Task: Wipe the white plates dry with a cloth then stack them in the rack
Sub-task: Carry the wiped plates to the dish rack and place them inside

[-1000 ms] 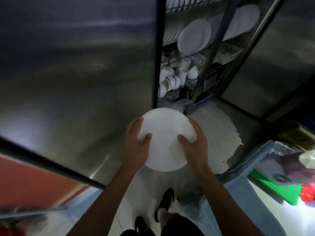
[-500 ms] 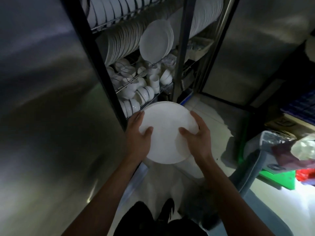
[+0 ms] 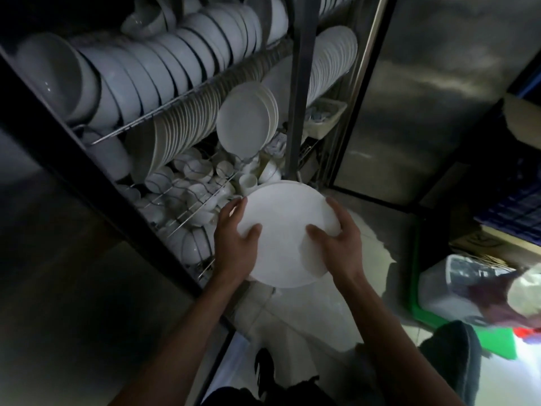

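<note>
Both hands on the white plate (image 3: 285, 232): left hand (image 3: 235, 244) clamps its left rim, thumb on top, fingers curled beneath; right hand (image 3: 339, 241) does likewise opposite. Just beyond the fingertips stands the rack (image 3: 181, 98), with upright plates (image 3: 247, 118).

Left hand (image 3: 235, 244), right hand (image 3: 339, 244): thumbs-up grip.

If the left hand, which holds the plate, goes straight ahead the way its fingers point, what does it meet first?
Probably the small cups and bowls on the rack's lower wire shelf. The left hand grips the white plate with its fingers pointing up and forward toward them. Depth is unclear from this one view.
</note>
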### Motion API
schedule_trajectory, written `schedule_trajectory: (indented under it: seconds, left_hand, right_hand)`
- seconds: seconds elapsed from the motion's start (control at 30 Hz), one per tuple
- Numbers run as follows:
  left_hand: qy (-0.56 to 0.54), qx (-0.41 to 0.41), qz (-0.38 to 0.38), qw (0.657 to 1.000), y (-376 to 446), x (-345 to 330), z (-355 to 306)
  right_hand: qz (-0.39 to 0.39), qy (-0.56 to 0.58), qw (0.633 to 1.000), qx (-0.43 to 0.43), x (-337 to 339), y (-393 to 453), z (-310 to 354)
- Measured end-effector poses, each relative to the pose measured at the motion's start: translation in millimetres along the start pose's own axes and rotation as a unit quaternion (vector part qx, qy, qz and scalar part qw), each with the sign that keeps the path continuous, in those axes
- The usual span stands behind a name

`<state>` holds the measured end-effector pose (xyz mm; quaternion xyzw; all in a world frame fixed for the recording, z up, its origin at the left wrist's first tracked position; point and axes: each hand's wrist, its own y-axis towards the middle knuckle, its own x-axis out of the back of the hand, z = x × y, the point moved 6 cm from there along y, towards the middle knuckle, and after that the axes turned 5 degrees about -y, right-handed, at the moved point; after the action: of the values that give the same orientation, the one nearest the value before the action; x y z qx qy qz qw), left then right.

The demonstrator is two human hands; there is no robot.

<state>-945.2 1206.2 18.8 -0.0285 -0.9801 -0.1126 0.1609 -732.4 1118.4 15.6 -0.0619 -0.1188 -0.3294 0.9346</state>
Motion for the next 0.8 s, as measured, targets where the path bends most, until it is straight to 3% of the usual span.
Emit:
schedule_trajectory:
  seconds: [0.37, 0.8]
  left_hand:
    - [-0.019, 0.019, -0.039, 0.999, 81, 10, 8]
    - [-0.034, 0.094, -0.180, 0.979, 165, 17, 46]
  right_hand:
    - [0.023, 0.015, 1.000, 0.006, -50, 76, 39]
    - [0.185, 0.029, 0.982, 0.014, -140, 194, 71]
